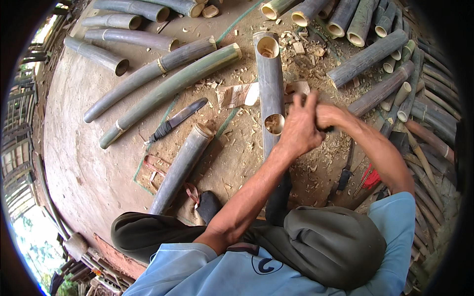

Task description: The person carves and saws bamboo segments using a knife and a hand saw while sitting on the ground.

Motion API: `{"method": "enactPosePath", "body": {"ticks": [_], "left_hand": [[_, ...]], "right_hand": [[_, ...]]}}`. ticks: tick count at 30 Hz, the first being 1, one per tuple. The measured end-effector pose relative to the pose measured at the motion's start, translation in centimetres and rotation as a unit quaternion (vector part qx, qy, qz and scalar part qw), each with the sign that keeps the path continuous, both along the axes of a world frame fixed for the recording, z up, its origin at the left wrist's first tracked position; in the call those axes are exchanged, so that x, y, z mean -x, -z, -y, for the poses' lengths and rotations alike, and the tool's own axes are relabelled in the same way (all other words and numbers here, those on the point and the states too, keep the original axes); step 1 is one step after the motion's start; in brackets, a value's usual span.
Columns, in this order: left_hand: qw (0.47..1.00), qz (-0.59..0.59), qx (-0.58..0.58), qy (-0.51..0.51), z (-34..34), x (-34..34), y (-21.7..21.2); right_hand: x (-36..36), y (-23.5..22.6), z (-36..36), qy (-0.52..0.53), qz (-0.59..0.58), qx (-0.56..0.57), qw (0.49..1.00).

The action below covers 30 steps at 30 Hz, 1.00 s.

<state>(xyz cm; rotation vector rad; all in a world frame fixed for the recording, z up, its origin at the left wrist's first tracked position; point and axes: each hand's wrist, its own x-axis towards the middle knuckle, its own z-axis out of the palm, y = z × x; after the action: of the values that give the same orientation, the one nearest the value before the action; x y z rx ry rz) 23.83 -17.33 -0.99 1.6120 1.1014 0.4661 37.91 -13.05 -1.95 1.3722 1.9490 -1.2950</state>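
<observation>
A grey bamboo tube (270, 84) with two cut openings in its upper side lies lengthwise in front of me; pale shreds are visible inside the openings. Just right of its nearer opening, my left hand (302, 129) has two fingers stretched out and apart, with nothing visible in them. My right hand (328, 116) meets it there, the two touching or overlapping. Motion blur and the left hand hide the right fingers. Behind the tube is a crumpled brown paper-like piece (238, 95). A knife (178, 120) with a dark wrapped handle rests on the floor to the left.
Long bamboo poles (173, 93) lie at the left, and a shorter bamboo piece (181, 167) leans near my left knee. Cut bamboo tubes (368, 58) are piled along the right. Wood chips (298, 48) litter the floor. Something red (369, 176) lies beside my right knee.
</observation>
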Motion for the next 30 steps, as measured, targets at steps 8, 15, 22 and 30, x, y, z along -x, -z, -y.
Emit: {"method": "enactPosePath", "body": {"ticks": [8, 15, 22, 30], "left_hand": [[0.969, -0.035, 0.035, 0.242, 0.8, 2.7, -1.4], [0.923, -0.145, -0.041, 0.355, 1.1, 4.7, 0.5], [0.920, -0.260, -0.226, -0.187, -9.8, 19.4, 2.7], [0.845, -0.476, -0.240, -0.049, -13.2, 34.5, 11.4]], "right_hand": [[1.1, 3.9, 10.2, 0.369, -0.006, 0.097, 0.924], [8.1, 4.7, 14.7, 0.735, -0.316, 0.236, 0.552], [6.0, -2.3, 15.0, 0.595, -0.266, -0.063, 0.756], [-1.8, 10.1, 18.9, 0.398, 0.160, -0.331, 0.840]]}}
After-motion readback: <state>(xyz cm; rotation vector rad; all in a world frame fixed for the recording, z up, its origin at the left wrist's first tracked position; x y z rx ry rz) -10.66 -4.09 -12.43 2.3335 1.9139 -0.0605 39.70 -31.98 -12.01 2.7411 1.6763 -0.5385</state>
